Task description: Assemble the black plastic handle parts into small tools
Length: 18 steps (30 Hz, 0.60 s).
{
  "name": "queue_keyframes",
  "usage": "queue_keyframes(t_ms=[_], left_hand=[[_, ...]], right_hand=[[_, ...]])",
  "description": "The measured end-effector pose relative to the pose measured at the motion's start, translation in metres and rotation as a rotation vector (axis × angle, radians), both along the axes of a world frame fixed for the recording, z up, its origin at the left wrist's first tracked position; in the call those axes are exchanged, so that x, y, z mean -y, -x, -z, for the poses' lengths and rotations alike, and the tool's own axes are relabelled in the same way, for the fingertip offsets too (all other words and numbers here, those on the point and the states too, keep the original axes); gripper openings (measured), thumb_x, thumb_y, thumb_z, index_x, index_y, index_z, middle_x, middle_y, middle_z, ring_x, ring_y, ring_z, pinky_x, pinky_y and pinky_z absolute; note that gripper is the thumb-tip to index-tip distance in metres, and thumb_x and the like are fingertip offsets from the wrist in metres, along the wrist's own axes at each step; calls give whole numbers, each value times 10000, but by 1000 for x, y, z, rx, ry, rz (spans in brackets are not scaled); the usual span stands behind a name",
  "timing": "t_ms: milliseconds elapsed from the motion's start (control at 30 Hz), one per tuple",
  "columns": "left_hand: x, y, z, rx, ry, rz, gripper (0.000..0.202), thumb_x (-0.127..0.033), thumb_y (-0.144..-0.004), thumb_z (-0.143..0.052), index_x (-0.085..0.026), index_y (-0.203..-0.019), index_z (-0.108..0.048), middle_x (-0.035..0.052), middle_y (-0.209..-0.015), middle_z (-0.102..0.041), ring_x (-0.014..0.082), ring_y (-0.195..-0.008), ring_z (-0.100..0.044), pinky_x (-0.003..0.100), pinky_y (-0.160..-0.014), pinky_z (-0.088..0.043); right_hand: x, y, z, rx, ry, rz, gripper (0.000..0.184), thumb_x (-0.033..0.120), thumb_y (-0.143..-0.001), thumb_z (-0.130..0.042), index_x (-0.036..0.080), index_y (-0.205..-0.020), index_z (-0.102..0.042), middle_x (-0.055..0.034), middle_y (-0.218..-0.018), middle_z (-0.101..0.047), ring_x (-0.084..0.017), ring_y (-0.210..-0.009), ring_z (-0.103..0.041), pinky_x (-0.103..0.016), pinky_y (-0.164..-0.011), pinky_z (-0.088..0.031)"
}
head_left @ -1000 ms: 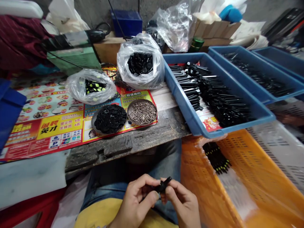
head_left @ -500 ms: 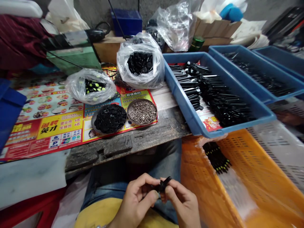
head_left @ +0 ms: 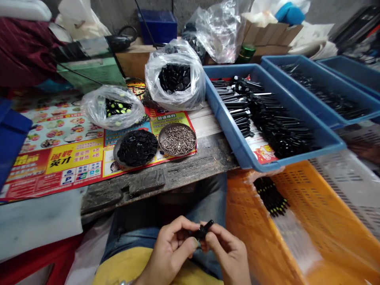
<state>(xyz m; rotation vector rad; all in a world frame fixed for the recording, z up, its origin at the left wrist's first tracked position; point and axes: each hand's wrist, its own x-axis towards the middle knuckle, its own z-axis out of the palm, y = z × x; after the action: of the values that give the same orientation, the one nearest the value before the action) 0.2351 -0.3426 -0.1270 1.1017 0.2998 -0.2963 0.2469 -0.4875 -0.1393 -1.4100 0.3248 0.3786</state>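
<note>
Over my lap, both hands pinch one small black plastic part (head_left: 204,229) with a short rod-like end pointing up and right. My left hand (head_left: 175,247) grips its left side between thumb and forefinger. Thumb and fingers of my right hand (head_left: 227,249) close on its right side. My fingers cover much of the part, so its full shape is hidden. On the table edge beyond my hands are a dish of flat black pieces (head_left: 137,148) and a dish of small silver screws (head_left: 177,139).
Bags of black pieces (head_left: 175,79) and of black pieces with yellow-green spots (head_left: 118,107) stand behind the dishes. To the right, a blue tray (head_left: 231,136) holds many long black parts. Below it, an orange crate (head_left: 329,206) contains black parts with yellow-green spots.
</note>
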Motion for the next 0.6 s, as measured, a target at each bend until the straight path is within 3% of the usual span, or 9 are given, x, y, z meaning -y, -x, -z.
queue_keyframes(t_ms=[367,600], left_hand=[[0,2,5,-4,10,-7,178,-325,-809,-733,-189,-913,-685,0,-781,-665,70,-576,-501,149,-519,-420],[0,3,6,34,-40,-6,132,-296,-822,-715,-200,-911,-701,-3,-771,-644,81,-594,-518,146,-524,-430]], right_hand=[[1,0,2,-18,-22,30,228,444,-696,-797,239,-796,-810,6,-621,-664,-105,-529,-556,-170,-523,-481],[14,-2,12,60,-4,-175,163,375,-822,-696,240,-810,-786,-7,-638,-677,-129,-563,-588,-185,-558,-512]])
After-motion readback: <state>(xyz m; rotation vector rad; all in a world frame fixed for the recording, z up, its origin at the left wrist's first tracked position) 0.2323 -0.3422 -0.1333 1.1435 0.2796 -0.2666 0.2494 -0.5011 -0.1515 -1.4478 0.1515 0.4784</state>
